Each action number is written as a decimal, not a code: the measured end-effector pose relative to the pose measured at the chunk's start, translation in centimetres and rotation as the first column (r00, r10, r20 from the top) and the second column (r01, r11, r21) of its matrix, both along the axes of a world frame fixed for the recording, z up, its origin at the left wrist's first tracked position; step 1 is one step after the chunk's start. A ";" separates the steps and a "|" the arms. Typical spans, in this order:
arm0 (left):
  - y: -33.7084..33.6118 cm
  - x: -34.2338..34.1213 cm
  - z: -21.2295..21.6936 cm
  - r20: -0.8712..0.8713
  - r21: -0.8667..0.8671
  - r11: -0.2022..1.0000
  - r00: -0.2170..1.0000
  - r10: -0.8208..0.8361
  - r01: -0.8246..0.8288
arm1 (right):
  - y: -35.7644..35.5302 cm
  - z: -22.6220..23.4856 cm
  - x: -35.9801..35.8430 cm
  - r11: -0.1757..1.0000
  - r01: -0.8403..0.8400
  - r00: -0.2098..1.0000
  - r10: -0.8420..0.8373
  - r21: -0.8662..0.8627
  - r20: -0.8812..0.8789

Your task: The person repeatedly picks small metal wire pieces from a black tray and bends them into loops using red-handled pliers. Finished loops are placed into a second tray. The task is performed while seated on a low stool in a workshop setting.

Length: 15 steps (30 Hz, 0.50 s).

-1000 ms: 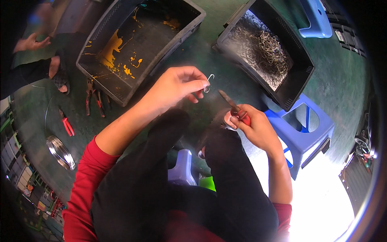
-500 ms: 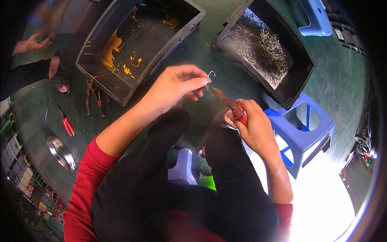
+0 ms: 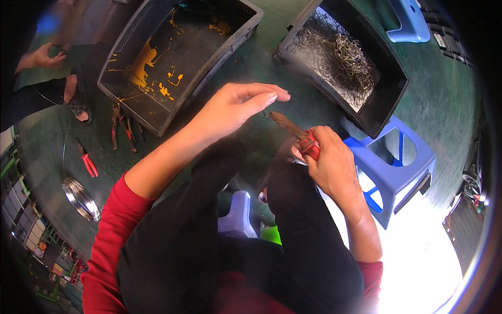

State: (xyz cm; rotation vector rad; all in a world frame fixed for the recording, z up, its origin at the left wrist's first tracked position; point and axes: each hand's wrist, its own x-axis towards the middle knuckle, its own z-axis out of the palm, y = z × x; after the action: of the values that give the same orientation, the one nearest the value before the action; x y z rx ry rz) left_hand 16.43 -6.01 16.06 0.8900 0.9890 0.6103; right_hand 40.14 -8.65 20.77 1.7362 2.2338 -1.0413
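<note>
My left hand has its thumb pressed along its stretched fingers, closed on a small bent wire hook. Most of that wire is hidden; a thin curved end shows below the thumb. My right hand grips red-handled pliers, whose rusty brown jaws point up and left at the wire end. Whether the jaws touch the wire I cannot tell. Ahead on the right, a black crate holds a tangled heap of bent wire hooks on a pale lining.
A black crate with orange stains stands ahead left. Beside it lie pliers, more red pliers and a wire coil. Blue stools stand right. Another person's hand and sandalled foot are far left.
My left fingers have straightened and reached a little further right. The hook that stood up above my fingertips is now mostly hidden, its end pointing down. The pliers have shifted slightly left.
</note>
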 end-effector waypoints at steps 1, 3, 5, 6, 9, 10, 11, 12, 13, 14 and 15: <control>0.1 0.1 -0.1 0.014 0.019 1.000 1.000 -0.014 0.013 | 0.1 0.1 -0.1 0.999 0.035 0.999 -0.035 -0.036 -0.019; 0.3 0.3 -0.6 0.055 0.091 0.996 0.998 -0.021 0.016 | 0.3 0.4 -0.2 0.984 0.113 0.993 -0.118 -0.138 -0.025; 0.3 0.5 -1.1 0.093 0.172 0.985 0.996 -0.015 -0.001 | 0.5 0.7 -0.5 0.969 0.141 0.985 -0.158 -0.204 -0.069; 0.3 0.6 -1.3 0.113 0.197 0.980 0.994 -0.009 -0.014 | 0.7 0.8 -0.7 0.953 0.163 0.981 -0.184 -0.254 -0.060; 0.2 0.6 -1.7 0.126 0.218 0.976 0.992 -0.008 -0.020 | 1.3 1.3 -0.7 0.893 0.167 0.982 -0.189 -0.418 -0.012; 0.2 0.5 -1.7 0.129 0.229 0.973 0.992 -0.013 -0.017 | 1.5 1.3 -0.8 0.875 0.173 0.982 -0.187 -0.452 0.013; 0.2 0.5 -1.8 0.144 0.245 0.969 0.989 -0.016 -0.020 | 1.6 1.3 -0.8 0.860 0.174 0.982 -0.190 -0.480 0.016; 0.2 0.6 -1.8 0.151 0.241 0.970 0.988 -0.018 -0.019 | 1.6 1.2 -0.7 0.844 0.174 0.981 -0.191 -0.508 0.019; 0.3 0.6 -1.8 0.169 0.243 0.970 0.985 -0.019 -0.023 | 1.6 1.1 -0.6 0.831 0.176 0.978 -0.210 -0.528 -0.006; 0.3 0.6 -1.8 0.191 0.244 0.969 0.981 -0.019 -0.029 | 1.6 0.9 -0.5 0.818 0.176 0.973 -0.229 -0.547 -0.030; 0.4 0.6 -1.8 0.199 0.248 0.968 0.980 -0.023 -0.028 | 1.5 0.7 -0.5 0.802 0.180 0.967 -0.250 -0.570 -0.047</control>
State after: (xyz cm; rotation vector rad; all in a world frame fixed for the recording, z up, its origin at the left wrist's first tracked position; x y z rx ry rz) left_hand 17.02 -5.63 14.24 1.0271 0.7406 0.8234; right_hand 39.69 -7.13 21.46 1.6964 1.5490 -1.6864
